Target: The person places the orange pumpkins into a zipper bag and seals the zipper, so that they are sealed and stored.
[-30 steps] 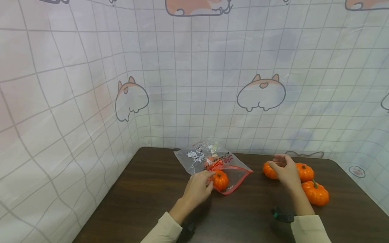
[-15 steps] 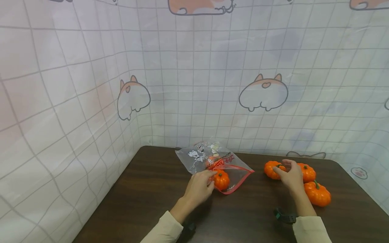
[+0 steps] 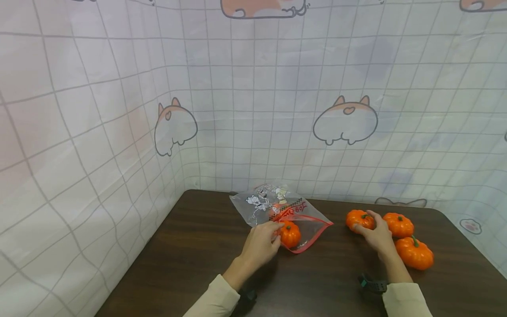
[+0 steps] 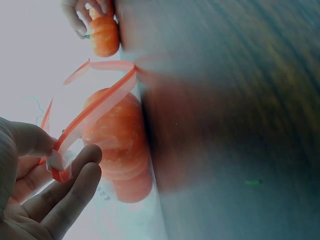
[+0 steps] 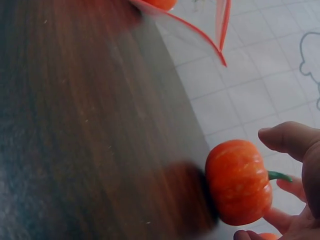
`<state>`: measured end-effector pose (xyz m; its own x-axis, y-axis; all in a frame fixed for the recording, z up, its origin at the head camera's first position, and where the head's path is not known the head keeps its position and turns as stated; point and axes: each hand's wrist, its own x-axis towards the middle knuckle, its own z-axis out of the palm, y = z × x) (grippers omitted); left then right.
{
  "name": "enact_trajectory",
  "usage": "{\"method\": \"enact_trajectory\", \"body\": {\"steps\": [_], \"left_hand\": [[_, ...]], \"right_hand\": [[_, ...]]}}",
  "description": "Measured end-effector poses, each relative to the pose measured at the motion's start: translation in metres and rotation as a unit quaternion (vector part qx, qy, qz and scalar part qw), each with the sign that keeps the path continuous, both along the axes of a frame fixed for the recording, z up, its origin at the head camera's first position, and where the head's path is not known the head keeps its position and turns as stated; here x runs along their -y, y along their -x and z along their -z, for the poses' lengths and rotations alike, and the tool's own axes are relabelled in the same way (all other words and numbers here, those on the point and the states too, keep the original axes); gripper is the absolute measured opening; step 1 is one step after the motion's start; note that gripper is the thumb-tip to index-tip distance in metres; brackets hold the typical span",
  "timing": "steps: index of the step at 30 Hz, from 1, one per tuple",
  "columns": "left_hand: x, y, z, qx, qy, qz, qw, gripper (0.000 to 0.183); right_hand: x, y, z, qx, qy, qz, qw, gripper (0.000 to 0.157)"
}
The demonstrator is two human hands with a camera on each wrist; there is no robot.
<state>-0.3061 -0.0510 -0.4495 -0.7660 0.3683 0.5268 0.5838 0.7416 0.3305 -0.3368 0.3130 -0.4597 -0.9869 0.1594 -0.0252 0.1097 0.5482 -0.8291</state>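
My left hand (image 3: 259, 246) pinches the red-edged mouth of a clear zip bag (image 3: 313, 229) between thumb and finger, plain in the left wrist view. Inside the bag, an orange toy pumpkin (image 3: 290, 234) sits near the mouth, with another (image 4: 132, 187) deeper in. My right hand (image 3: 378, 235) is spread around a third pumpkin (image 3: 359, 219), which rests on the table right of the bag. In the right wrist view, a gap shows between the thumb (image 5: 287, 140) and this green-stemmed pumpkin (image 5: 237, 182); the other fingers lie partly hidden beyond it.
Two more orange pumpkins, one behind (image 3: 399, 225) and one nearer (image 3: 414, 253), stand right of my right hand. The dark wooden table (image 3: 190, 246) meets a grid-patterned cloth (image 3: 253, 101) at its back and left.
My right hand has come down and slightly toward me around the pumpkin, so more of that pumpkin shows. The left hand keeps its hold on the bag. The head view has shifted slightly.
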Motion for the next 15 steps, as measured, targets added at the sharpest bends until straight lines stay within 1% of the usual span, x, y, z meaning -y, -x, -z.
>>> {"method": "enact_trajectory", "body": {"steps": [4, 8, 15], "left_hand": [[0.0002, 0.0002, -0.0003, -0.008, -0.001, 0.000, 1.0000, 0.032], [0.0004, 0.0004, -0.0001, -0.015, 0.000, 0.002, 0.9999, 0.032], [0.0005, -0.0002, -0.0003, 0.002, -0.001, 0.001, 1.0000, 0.032]], "right_hand": [[-0.0003, 0.0006, 0.0043, 0.004, 0.000, -0.011, 1.000, 0.089], [0.0005, -0.0003, 0.0074, 0.001, 0.000, -0.009, 1.000, 0.088], [-0.0003, -0.0005, 0.0095, 0.004, -0.002, -0.007, 1.000, 0.085]]}}
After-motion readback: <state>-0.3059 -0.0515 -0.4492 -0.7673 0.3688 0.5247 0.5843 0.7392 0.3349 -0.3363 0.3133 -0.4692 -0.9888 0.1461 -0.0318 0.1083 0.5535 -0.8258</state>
